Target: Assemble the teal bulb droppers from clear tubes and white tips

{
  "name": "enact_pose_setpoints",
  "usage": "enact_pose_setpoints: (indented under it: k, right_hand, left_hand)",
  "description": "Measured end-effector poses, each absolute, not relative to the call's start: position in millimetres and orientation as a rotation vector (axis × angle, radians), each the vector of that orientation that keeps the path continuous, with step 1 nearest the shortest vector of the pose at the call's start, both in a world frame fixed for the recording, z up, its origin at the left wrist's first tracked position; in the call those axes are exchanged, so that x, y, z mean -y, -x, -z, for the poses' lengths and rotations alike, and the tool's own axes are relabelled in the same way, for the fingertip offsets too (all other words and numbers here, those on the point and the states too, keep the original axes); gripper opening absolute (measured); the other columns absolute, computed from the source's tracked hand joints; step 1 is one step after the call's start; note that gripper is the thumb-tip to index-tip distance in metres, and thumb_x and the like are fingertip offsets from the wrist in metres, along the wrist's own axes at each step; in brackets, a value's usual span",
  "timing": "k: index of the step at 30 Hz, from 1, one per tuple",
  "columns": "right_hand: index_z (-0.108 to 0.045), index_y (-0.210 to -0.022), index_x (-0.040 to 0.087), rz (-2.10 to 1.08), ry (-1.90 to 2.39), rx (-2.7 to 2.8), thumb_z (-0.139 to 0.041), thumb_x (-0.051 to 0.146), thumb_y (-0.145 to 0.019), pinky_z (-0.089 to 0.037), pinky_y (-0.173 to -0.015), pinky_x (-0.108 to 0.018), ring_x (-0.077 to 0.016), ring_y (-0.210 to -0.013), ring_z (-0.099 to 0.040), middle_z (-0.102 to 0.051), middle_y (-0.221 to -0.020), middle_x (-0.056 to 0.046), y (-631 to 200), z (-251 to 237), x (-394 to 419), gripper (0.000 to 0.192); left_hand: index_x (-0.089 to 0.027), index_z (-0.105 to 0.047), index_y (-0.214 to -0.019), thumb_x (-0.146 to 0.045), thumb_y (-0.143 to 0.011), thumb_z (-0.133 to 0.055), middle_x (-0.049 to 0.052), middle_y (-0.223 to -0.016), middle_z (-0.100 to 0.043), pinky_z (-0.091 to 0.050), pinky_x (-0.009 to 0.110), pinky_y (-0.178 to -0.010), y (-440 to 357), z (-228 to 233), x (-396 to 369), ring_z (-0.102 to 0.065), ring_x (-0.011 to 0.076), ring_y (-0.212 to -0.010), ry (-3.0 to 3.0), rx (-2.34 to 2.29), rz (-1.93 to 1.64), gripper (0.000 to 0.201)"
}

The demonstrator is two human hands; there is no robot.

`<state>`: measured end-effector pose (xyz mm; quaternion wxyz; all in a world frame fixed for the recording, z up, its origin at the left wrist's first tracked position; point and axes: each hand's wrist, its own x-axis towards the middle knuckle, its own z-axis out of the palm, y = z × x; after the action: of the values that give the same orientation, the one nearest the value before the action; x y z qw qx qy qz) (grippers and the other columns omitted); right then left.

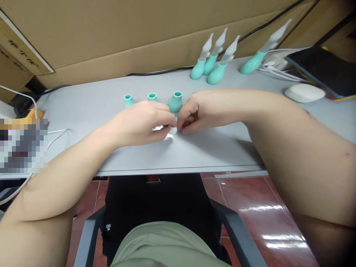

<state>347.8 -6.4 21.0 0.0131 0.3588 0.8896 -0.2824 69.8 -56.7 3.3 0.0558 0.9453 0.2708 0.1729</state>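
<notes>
My left hand (pixel 141 124) and my right hand (pixel 191 115) meet at the middle of the grey table (pixel 83 107), fingertips pinched together on a small white translucent piece (pixel 170 130). Most of that piece is hidden by the fingers. Just behind the hands stand three teal bulb bases (pixel 175 101) in a row, open tops up; the left hand partly covers the two on the left. Farther back stand several finished teal bulbs with white translucent tips (pixel 217 59).
A cardboard wall rises behind the table. A black cable runs along its foot. At the right lie a white mouse (pixel 304 92), white cables and a dark tablet-like device (pixel 322 68). A blurred patch and white cords sit at the left edge. Chair armrests show below.
</notes>
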Motion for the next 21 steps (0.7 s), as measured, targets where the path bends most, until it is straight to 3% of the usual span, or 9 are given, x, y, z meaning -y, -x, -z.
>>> enact_pose_setpoints:
  k: [6,14,21]
  right_hand:
    - [-0.104,-0.103,0.026,0.925,-1.024,-2.837,-0.090,0.004,-0.099,-0.049,-0.073,-0.031,-0.0128,-0.073,-0.074,-0.088,-0.085,0.008,-356,-9,-5,0.027]
    - [-0.098,-0.101,0.025,0.896,-0.965,-2.885,-0.094,0.029,-0.104,-0.043,-0.066,-0.029,-0.0124,-0.069,-0.064,-0.078,-0.079,0.006,-363,-9,-11,0.007]
    - [-0.081,-0.084,0.024,0.991,-1.081,-2.990,-0.090,0.038,-0.107,-0.041,-0.066,-0.037,-0.0142,-0.066,-0.051,-0.063,-0.070,0.003,-364,-30,0,0.029]
  left_hand:
    - [-0.024,-0.098,-0.124,-0.016,-0.120,-0.066,0.007,-0.110,-0.092,-0.062,0.039,-0.090,-74,0,54,-0.089,0.0258,-0.104,-2.915,-0.812,-0.382,0.033]
    - [-0.022,-0.098,-0.132,-0.016,-0.118,-0.070,0.008,-0.104,-0.090,-0.068,0.044,-0.097,-73,5,51,-0.087,0.0270,-0.099,-2.969,-0.723,-0.517,0.032]
    - [-0.033,-0.093,-0.140,-0.033,-0.123,-0.058,0.005,-0.106,-0.090,-0.072,0.048,-0.100,-66,3,50,-0.087,0.0262,-0.102,-2.916,-0.875,-0.968,0.039]
